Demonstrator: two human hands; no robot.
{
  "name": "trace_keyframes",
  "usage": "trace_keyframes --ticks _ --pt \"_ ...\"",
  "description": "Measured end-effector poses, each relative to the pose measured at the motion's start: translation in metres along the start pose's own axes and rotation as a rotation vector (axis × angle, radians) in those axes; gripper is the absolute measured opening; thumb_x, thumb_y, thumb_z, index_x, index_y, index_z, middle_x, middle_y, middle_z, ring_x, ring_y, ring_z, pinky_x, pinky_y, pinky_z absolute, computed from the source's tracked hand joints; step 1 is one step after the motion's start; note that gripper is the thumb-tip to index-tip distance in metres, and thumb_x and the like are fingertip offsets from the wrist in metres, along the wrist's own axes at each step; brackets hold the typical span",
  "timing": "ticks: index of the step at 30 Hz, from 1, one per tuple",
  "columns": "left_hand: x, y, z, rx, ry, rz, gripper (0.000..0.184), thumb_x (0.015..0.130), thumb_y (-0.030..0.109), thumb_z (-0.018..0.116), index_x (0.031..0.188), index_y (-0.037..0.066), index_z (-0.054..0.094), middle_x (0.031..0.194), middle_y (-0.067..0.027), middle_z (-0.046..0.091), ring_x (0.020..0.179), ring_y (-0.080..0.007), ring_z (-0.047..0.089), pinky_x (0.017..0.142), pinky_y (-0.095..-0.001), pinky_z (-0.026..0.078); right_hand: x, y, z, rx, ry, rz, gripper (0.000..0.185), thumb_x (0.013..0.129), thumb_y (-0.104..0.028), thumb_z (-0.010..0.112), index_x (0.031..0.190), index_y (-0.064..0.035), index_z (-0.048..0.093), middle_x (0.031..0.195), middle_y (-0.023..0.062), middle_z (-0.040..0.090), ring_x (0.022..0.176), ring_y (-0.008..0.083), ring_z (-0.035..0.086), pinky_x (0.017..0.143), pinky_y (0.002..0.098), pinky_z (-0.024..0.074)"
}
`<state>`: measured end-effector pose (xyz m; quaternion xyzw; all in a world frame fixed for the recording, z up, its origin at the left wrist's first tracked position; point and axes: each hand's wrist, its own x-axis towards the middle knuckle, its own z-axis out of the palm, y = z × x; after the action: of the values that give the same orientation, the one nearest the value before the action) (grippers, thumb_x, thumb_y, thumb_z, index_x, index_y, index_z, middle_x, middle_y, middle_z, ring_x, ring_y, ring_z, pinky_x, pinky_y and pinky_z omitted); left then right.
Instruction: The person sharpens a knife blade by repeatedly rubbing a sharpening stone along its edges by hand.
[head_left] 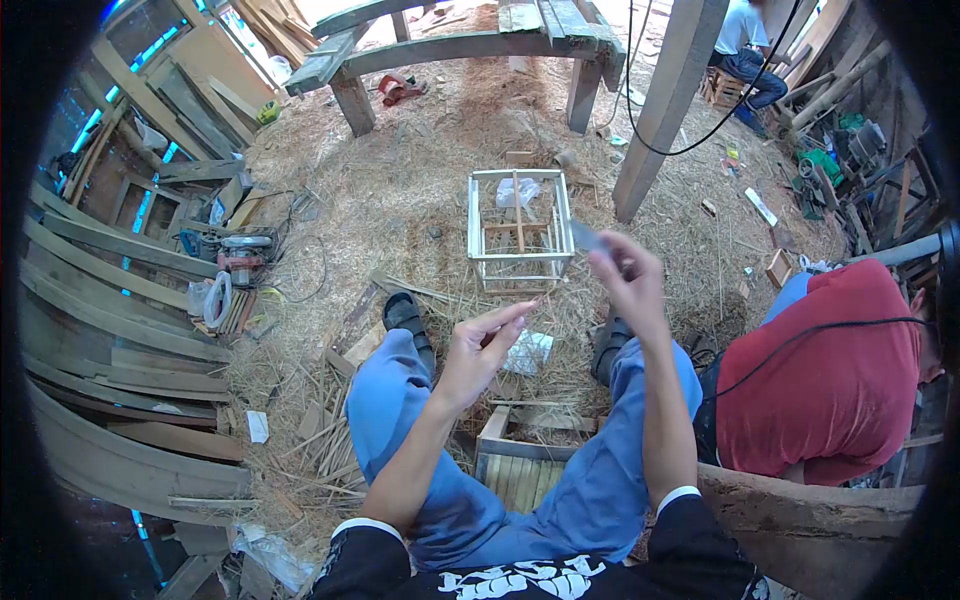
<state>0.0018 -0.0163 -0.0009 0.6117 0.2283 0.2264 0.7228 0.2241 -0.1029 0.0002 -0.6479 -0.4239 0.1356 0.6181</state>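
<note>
My left hand [484,352] is raised over my lap, thumb and fingers pinched together. A thin brownish sliver [538,301] shows at its fingertips, too small to name surely. Higher and to the right, my right hand [632,283] is closed around a flat grey blade [585,237], probably a knife; its handle is hidden by the fingers. The two hands are apart. Beyond them an open box-shaped wooden frame [476,215] stands on the floor, with a crumpled plastic bag [517,192] in it. Between my legs is a slatted wooden piece [522,482].
A person in a red shirt [825,375] bends close at my right, behind a thick plank [830,515]. A wooden post [668,110] rises ahead, before a workbench [455,48]. Another person [745,50] sits far right. Power tools [240,255] and boards line the left; shavings cover the floor.
</note>
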Motion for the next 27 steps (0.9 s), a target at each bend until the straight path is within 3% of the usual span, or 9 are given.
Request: trace_keyframes --ticks 2,4,9,12,18,21,24,27 --pt "-0.003 0.005 0.001 -0.061 0.016 -0.042 0.033 0.099 0.015 0.058 0.129 0.004 0.060 0.072 0.0084 0.044 0.056 0.0001 0.030 0.046 -0.0185 0.022 0.010 0.007 -0.021 -0.014 0.125 0.066 0.029 0.086 -0.021 0.074 0.108 -0.0032 0.069 0.081 0.0003 0.065 0.068 0.0062 0.056 0.058 0.0232 0.0430" --pt "-0.002 0.007 0.001 -0.113 0.046 -0.054 0.034 0.099 0.015 0.057 0.131 0.004 0.058 0.071 0.0088 0.042 0.055 0.0001 0.029 0.046 -0.0184 0.022 0.003 0.011 -0.018 -0.056 0.096 0.017 0.029 0.086 -0.022 0.074 0.107 -0.0033 0.068 0.079 -0.0002 0.064 0.067 0.0064 0.055 0.057 0.0239 0.0420" --pt "0.001 0.007 -0.002 -0.138 0.107 -0.062 0.037 0.100 0.014 0.055 0.136 0.004 0.054 0.071 0.0089 0.040 0.055 0.0002 0.029 0.046 -0.0178 0.022 -0.017 -0.011 0.012 -0.107 -0.135 -0.048 0.028 0.084 -0.023 0.074 0.102 -0.0025 0.067 0.079 0.0033 0.065 0.071 0.0091 0.059 0.062 0.0261 0.0469" --pt "0.006 -0.005 -0.001 -0.081 0.077 0.040 0.037 0.100 0.015 0.055 0.135 0.002 0.054 0.071 0.0084 0.039 0.055 0.0001 0.028 0.046 -0.0177 0.022 -0.024 -0.020 0.033 0.034 -0.199 -0.075 0.026 0.084 -0.022 0.075 0.099 -0.0027 0.067 0.078 0.0039 0.065 0.072 0.0098 0.060 0.064 0.0273 0.0486" --pt "0.009 -0.003 0.006 -0.185 0.111 -0.040 0.038 0.099 0.017 0.056 0.133 0.002 0.055 0.071 0.0073 0.041 0.053 0.0005 0.028 0.045 -0.0181 0.021 -0.014 -0.016 0.039 -0.032 -0.238 0.126 0.023 0.086 -0.019 0.073 0.103 -0.0035 0.067 0.082 0.0023 0.067 0.077 0.0083 0.061 0.069 0.0277 0.0484" --pt "0.008 -0.001 0.004 -0.213 0.099 -0.080 0.035 0.099 0.017 0.058 0.132 0.007 0.059 0.072 0.0084 0.044 0.056 0.0012 0.032 0.045 -0.0167 0.024 -0.009 -0.012 0.036 0.049 -0.215 0.163 0.018 0.089 -0.015 0.071 0.099 -0.0005 0.066 0.079 -0.0022 0.064 0.075 0.0034 0.054 0.063 0.0217 0.0426" --pt "0.008 0.001 0.005 -0.244 0.087 -0.072 0.036 0.099 0.018 0.058 0.132 0.006 0.058 0.071 0.0084 0.042 0.055 0.0015 0.031 0.045 -0.0167 0.023 -0.010 -0.008 0.046 0.173 -0.126 0.047 0.017 0.090 -0.017 0.071 0.094 -0.0004 0.067 0.074 -0.0027 0.062 0.070 0.0032 0.052 0.061 0.0219 0.0413" --pt "0.008 0.003 0.007 -0.268 0.129 -0.100 0.036 0.099 0.018 0.057 0.132 0.006 0.058 0.071 0.0084 0.042 0.054 0.0015 0.030 0.044 -0.0168 0.022 -0.011 -0.007 0.037 -0.022 -0.338 -0.014 0.018 0.092 -0.019 0.069 0.094 -0.0010 0.067 0.074 -0.0024 0.061 0.070 0.0031 0.052 0.061 0.0207 0.0405"
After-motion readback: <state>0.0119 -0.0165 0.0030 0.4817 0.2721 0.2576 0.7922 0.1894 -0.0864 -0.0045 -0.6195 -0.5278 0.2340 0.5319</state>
